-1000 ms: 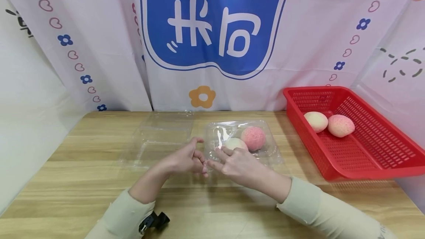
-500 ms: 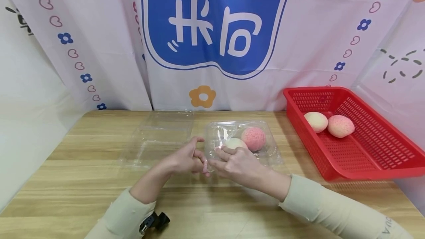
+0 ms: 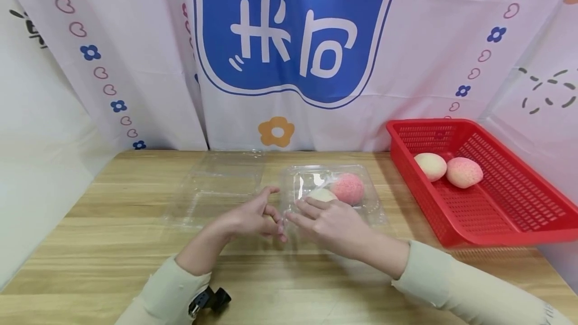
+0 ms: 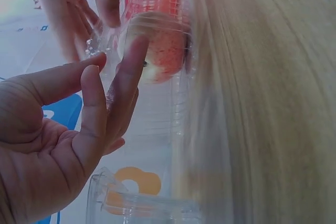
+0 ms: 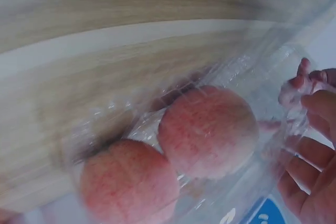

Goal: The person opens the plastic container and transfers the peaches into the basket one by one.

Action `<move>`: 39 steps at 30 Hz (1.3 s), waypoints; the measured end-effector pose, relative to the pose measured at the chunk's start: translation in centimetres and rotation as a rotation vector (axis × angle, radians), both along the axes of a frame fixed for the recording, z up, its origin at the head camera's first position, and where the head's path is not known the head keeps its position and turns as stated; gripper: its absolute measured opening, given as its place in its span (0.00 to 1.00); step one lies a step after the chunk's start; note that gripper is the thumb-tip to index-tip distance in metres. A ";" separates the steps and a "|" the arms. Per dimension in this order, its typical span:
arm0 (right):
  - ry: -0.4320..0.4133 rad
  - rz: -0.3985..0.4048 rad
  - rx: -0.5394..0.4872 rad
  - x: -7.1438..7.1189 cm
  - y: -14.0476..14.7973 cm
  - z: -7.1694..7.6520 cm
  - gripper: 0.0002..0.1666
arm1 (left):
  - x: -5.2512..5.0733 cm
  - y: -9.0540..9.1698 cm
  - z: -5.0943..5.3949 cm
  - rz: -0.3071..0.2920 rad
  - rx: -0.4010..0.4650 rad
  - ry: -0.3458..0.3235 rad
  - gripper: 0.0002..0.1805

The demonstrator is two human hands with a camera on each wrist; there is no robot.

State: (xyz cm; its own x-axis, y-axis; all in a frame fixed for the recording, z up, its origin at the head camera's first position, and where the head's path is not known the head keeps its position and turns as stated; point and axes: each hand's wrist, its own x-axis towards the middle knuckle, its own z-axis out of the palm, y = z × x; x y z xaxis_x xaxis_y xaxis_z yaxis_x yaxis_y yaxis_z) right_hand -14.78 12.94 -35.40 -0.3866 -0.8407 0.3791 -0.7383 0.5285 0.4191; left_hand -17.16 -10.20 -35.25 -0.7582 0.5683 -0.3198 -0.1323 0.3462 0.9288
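Observation:
A clear plastic clamshell box (image 3: 368, 209) holds two pink-and-cream peaches (image 3: 347, 188), which look larger in the right wrist view as round pink fruit (image 5: 208, 132). My left hand (image 3: 253, 217) is at the box's front left corner, thumb above and fingers below the rim in the left wrist view; its index finger sticks out free. My right hand (image 3: 336, 227) rests with extended fingers on the lid near that corner, partly hiding the nearer peach. Exactly where the fingertips touch the clear plastic is hard to see.
Another clear plastic box (image 3: 217, 189) stands with its lid up to the left. A red basket (image 3: 451, 224) with two peaches (image 3: 464, 172) sits at the right. A printed cloth (image 3: 230, 124) hangs behind the wooden table (image 3: 113, 245).
My right hand has shifted slightly right over the lid, and its fingertips have moved a little away from my left fingers. The left hand stays at the corner.

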 end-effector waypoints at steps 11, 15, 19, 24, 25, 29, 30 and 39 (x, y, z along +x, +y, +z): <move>-0.387 -0.196 -0.350 0.6 6.5 1.4 0.47 | 0.0 0.0 -0.5 0.026 0.025 -0.033 0.46; -0.524 -0.291 -0.372 1.2 9.0 1.6 0.53 | 0.0 -0.1 -0.4 0.024 0.009 -0.024 0.46; -0.623 -0.344 -0.388 1.6 10.4 1.4 0.54 | 0.0 -0.1 -0.3 0.033 -0.013 -0.014 0.44; -0.653 -0.375 -0.441 1.5 10.9 0.3 0.53 | 0.0 0.1 -0.5 0.030 -0.028 0.010 0.44; -0.653 -0.375 -0.448 1.5 10.9 0.2 0.53 | -0.1 0.2 -0.6 0.032 -0.027 0.012 0.44; -0.642 -0.384 -0.462 1.3 10.8 -0.3 0.51 | -0.1 0.4 -0.9 0.037 -0.021 0.023 0.43; -0.641 -0.387 -0.463 1.3 10.7 -0.3 0.51 | -0.1 0.4 -0.9 0.042 -0.016 0.025 0.43; -0.528 -0.358 -0.410 1.0 10.4 -0.5 0.45 | -0.2 0.8 -1.1 0.060 -0.012 0.044 0.44</move>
State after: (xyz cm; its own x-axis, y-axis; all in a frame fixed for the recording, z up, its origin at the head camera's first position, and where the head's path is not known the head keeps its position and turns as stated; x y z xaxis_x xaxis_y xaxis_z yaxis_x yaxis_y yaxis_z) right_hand -13.79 23.30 -35.90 -0.8260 -0.4618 0.3232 -0.5409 0.8108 -0.2237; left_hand -17.34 -9.41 -36.32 -0.8043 0.5173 -0.2923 -0.1126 0.3504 0.9298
